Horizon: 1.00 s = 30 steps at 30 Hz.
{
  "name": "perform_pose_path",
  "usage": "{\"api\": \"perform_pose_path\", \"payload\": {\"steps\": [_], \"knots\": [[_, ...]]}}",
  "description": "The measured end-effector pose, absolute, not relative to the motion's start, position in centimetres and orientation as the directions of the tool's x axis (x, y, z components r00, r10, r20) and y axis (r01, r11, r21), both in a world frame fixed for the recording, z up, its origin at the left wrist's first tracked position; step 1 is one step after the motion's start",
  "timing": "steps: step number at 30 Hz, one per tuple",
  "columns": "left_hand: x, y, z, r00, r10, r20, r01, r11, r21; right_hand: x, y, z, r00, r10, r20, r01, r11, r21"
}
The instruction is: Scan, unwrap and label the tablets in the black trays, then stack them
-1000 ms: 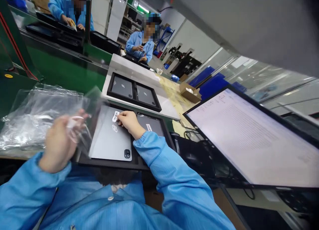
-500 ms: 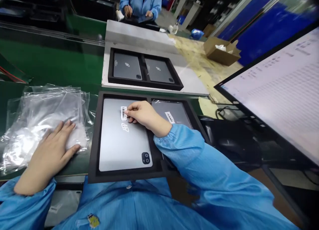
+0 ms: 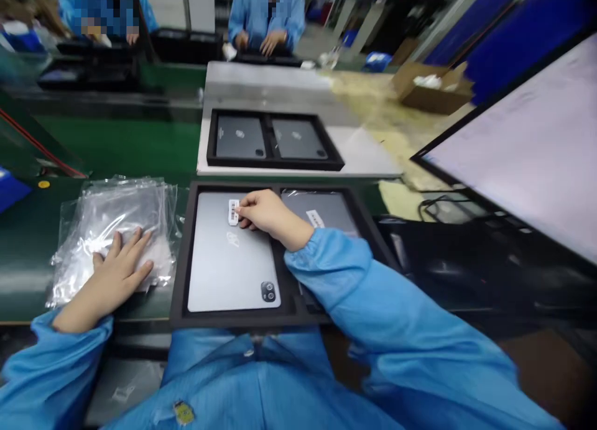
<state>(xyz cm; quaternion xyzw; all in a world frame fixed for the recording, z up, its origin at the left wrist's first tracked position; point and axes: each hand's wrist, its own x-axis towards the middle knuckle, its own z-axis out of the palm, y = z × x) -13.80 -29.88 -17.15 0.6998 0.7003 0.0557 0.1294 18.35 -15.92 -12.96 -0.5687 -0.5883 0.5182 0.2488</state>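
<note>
A silver tablet point(image 3: 228, 265) lies back side up in the left compartment of a black foam tray point(image 3: 180, 274). Over its upper part, my right hand point(image 3: 265, 214) pinches the right edge of a white barcode label point(image 3: 233, 212); whether the label touches the tablet I cannot tell. Under my right forearm, a second tablet point(image 3: 326, 203) sits in the right compartment, wrapped in clear film with a barcode label point(image 3: 314, 219) on it. My left hand point(image 3: 114, 274) rests with fingers spread on a pile of clear plastic bags point(image 3: 121, 206).
Behind the tray, a white board point(image 3: 261, 85) carries another black tray point(image 3: 275, 163) with two tablets. A monitor point(image 3: 527, 144) leans in at the right, with cables point(image 3: 448, 209) below it. A cardboard box point(image 3: 433, 94) stands farther back. Two people in blue sleeves work across the bench.
The view has tilted up and shifted, bringing another person into sight at the far left. My right hand still pinches the label over the tablet; my left hand still lies on the bags.
</note>
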Motion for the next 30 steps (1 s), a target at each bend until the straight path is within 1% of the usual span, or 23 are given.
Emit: {"api": "perform_pose_path", "payload": {"steps": [1, 3, 4, 5, 6, 7, 9, 10, 12, 15, 18, 21, 24, 26, 27, 28, 30], "knots": [[-13.9, -29.3, -16.6, -0.005, 0.994, -0.108, 0.956, 0.037, 0.29, 18.6, -15.6, -12.5, -0.219, 0.934, -0.281, 0.415, -0.172, -0.893], [-12.8, -27.8, -14.8, -0.002, 0.999, -0.054, 0.941, 0.02, 0.336, 19.4, -15.0, -11.4, -0.199, 0.955, -0.218, 0.433, -0.114, -0.894], [-11.3, -27.1, -13.7, 0.043, 0.999, -0.005, 0.938, -0.039, 0.344, 20.0, -14.8, -10.7, -0.196, 0.965, -0.174, 0.439, -0.073, -0.896], [-9.3, -26.4, -12.6, 0.128, 0.991, 0.038, 0.931, -0.133, 0.341, 20.6, -14.6, -10.1, -0.194, 0.972, -0.132, 0.444, -0.033, -0.895], [-6.9, -25.7, -11.6, 0.249, 0.967, 0.062, 0.909, -0.255, 0.329, 21.3, -14.5, -9.6, -0.187, 0.978, -0.092, 0.447, 0.001, -0.894], [-4.2, -25.1, -10.9, 0.398, 0.915, 0.07, 0.862, -0.399, 0.312, 21.9, -14.4, -9.1, -0.17, 0.984, -0.054, 0.447, 0.029, -0.894], [1.0, -23.9, -10.5, 0.666, 0.745, 0.048, 0.706, -0.649, 0.282, 23.1, -14.5, -8.6, -0.122, 0.992, -0.012, 0.45, 0.045, -0.892], [3.2, -23.2, -10.7, 0.749, 0.662, 0.038, 0.633, -0.731, 0.256, 23.6, -14.5, -8.6, -0.098, 0.995, -0.012, 0.457, 0.034, -0.889], [6.0, -21.6, -11.7, 0.819, 0.573, 0.04, 0.558, -0.809, 0.185, 24.3, -14.4, -8.7, -0.075, 0.996, -0.038, 0.467, 0.002, -0.884], [6.9, -19.7, -13.2, 0.824, 0.56, 0.09, 0.552, -0.828, 0.1, 24.7, -13.8, -9.4, -0.076, 0.995, -0.069, 0.516, -0.02, -0.856], [6.1, -18.8, -13.3, 0.829, 0.542, 0.135, 0.535, -0.84, 0.087, 24.8, -13.2, -9.8, -0.053, 0.998, -0.035, 0.646, 0.007, -0.764], [5.8, -18.8, -12.6, 0.85, 0.499, 0.168, 0.493, -0.866, 0.081, 24.7, -13.2, -9.9, -0.048, 0.999, 0.004, 0.753, 0.038, -0.657], [5.4, -19.3, -11.5, 0.848, 0.441, 0.294, 0.447, -0.893, 0.048, 23.8, -13.8, -9.9, -0.101, 0.995, 0.02, 0.78, 0.092, -0.619], [4.7, -19.6, -10.7, 0.797, 0.404, 0.449, 0.438, -0.899, 0.032, 22.5, -14.5, -10.1, -0.186, 0.981, -0.055, 0.735, 0.102, -0.67], [4.2, -19.8, -10.2, 0.752, 0.39, 0.531, 0.44, -0.897, 0.037, 21.8, -14.8, -10.3, -0.23, 0.97, -0.083, 0.678, 0.098, -0.729], [3.6, -19.9, -9.8, 0.7, 0.379, 0.605, 0.441, -0.896, 0.051, 21.0, -15.3, -10.6, -0.26, 0.962, -0.081, 0.599, 0.095, -0.795], [2.7, -20.1, -9.2, 0.598, 0.364, 0.714, 0.435, -0.896, 0.093, 19.4, -16.2, -11.2, -0.251, 0.968, 0.013, 0.422, 0.121, -0.899]]}}
